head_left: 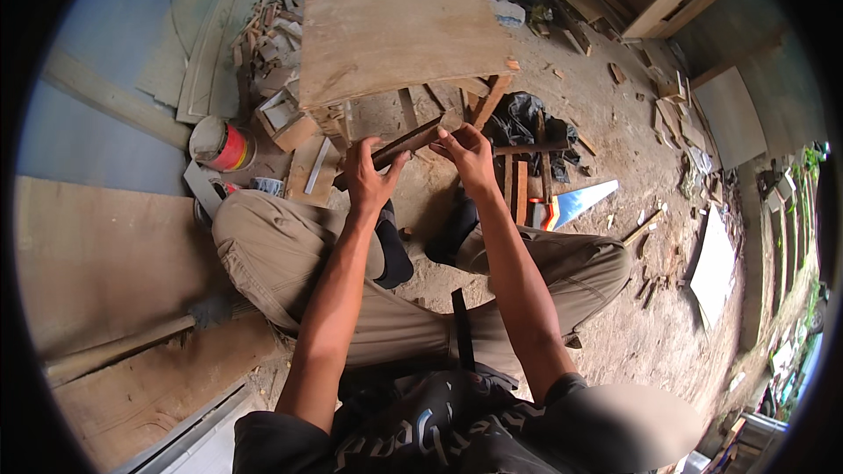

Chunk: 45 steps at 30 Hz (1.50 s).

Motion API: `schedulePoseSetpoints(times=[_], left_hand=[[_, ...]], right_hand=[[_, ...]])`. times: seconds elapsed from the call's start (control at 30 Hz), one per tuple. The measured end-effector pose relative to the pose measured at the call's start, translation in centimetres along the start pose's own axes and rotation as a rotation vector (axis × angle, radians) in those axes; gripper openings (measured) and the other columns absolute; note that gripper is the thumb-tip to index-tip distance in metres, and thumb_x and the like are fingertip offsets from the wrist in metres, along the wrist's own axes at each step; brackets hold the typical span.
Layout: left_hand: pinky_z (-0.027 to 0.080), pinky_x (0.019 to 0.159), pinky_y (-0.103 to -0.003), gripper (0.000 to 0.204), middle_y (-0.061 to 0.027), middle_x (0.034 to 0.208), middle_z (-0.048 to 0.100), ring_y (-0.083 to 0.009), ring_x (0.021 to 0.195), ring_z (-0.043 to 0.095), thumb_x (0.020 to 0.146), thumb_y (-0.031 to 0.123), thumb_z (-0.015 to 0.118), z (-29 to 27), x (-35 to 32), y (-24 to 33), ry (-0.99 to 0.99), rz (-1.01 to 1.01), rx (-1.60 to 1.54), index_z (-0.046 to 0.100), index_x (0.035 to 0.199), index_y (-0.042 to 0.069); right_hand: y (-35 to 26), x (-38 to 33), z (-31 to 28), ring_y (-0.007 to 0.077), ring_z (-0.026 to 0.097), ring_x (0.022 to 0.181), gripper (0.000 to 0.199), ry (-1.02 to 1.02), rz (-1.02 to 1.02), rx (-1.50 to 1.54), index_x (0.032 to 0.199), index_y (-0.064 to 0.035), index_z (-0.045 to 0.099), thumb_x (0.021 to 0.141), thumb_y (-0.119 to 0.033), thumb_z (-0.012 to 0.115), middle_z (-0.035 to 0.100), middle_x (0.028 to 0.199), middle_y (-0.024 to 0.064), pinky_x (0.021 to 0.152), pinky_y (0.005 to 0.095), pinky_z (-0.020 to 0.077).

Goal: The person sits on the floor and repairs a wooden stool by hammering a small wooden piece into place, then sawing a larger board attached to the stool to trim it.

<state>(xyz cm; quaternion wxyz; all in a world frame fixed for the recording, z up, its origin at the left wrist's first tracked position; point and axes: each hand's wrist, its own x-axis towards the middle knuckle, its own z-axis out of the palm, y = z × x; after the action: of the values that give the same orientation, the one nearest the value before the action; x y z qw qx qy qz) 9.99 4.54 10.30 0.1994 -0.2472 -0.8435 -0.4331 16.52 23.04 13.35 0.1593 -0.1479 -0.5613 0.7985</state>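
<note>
A narrow dark strip of wood (408,144) is held up at a slant in front of a low wooden table (399,22), over my feet. My left hand (371,177) is closed around its lower left end, thumb along the near side. At the upper right end, my right hand (465,156) pinches with thumb and fingertips. Whether something small also sits in that pinch is too fine to make out. Both forearms reach forward between my bent knees.
Right of my feet lie a handsaw (584,204) with an orange and black handle, wood pieces (520,193) and a black plastic bag (522,118). To the left stand a red paint bucket (230,145) and a heap of wood offcuts (277,53). A white sheet (713,268) lies far right.
</note>
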Motion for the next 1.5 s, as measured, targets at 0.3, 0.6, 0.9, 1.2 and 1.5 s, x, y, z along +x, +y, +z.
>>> schedulePoseSetpoints(times=[0.3,0.6,0.9,1.2,1.5], left_hand=[[0.049,0.087,-0.043,0.047,-0.0164,0.109,0.067,-0.0338,0.103,0.064,0.084,0.039,0.073,1.7,-0.4,1.8,-0.506,0.035,-0.104,0.061,0.115,0.005],[0.050,0.089,-0.043,0.047,-0.0184,0.114,0.066,-0.0367,0.107,0.063,0.086,0.036,0.071,3.0,-0.9,1.9,-0.625,0.044,-0.115,0.062,0.117,0.002],[0.052,0.085,-0.042,0.044,-0.0172,0.110,0.067,-0.0364,0.102,0.064,0.082,0.031,0.074,3.3,-0.9,1.9,-0.619,0.000,-0.164,0.061,0.115,0.005],[0.052,0.077,-0.039,0.038,-0.0143,0.097,0.067,-0.0334,0.091,0.066,0.075,0.012,0.081,0.3,0.9,0.7,-0.183,-0.107,-0.202,0.062,0.107,0.004],[0.052,0.070,-0.034,0.033,-0.0144,0.091,0.068,-0.0291,0.083,0.068,0.079,0.008,0.078,-1.0,3.1,-0.3,0.008,-0.190,-0.327,0.060,0.105,0.002]], right_hand=[[0.8,-2.9,-4.8,0.0210,0.069,0.083,0.038,0.179,0.006,0.100,0.118,0.0095,0.050,0.091,-0.009,0.068,0.064,0.097,0.0161,0.075,0.0306,0.0604],[3.1,-4.5,-4.8,0.0248,0.070,0.084,0.044,0.271,0.078,0.152,0.122,0.0119,0.046,0.093,-0.014,0.066,0.064,0.094,0.0189,0.074,0.0337,0.0605],[4.6,-4.5,-5.6,0.0195,0.068,0.088,0.028,0.187,0.128,0.255,0.110,0.0040,0.057,0.093,-0.017,0.067,0.064,0.094,0.0113,0.078,0.0314,0.0589],[2.3,-0.3,4.2,0.0191,0.069,0.089,0.035,0.004,-0.128,-0.144,0.106,0.0044,0.059,0.085,-0.017,0.077,0.070,0.096,0.0139,0.075,0.0325,0.0544],[-0.6,2.2,9.0,0.0302,0.072,0.083,0.037,-0.016,-0.206,-0.580,0.097,0.0072,0.060,0.081,-0.020,0.078,0.070,0.085,0.0235,0.070,0.0366,0.0547]])
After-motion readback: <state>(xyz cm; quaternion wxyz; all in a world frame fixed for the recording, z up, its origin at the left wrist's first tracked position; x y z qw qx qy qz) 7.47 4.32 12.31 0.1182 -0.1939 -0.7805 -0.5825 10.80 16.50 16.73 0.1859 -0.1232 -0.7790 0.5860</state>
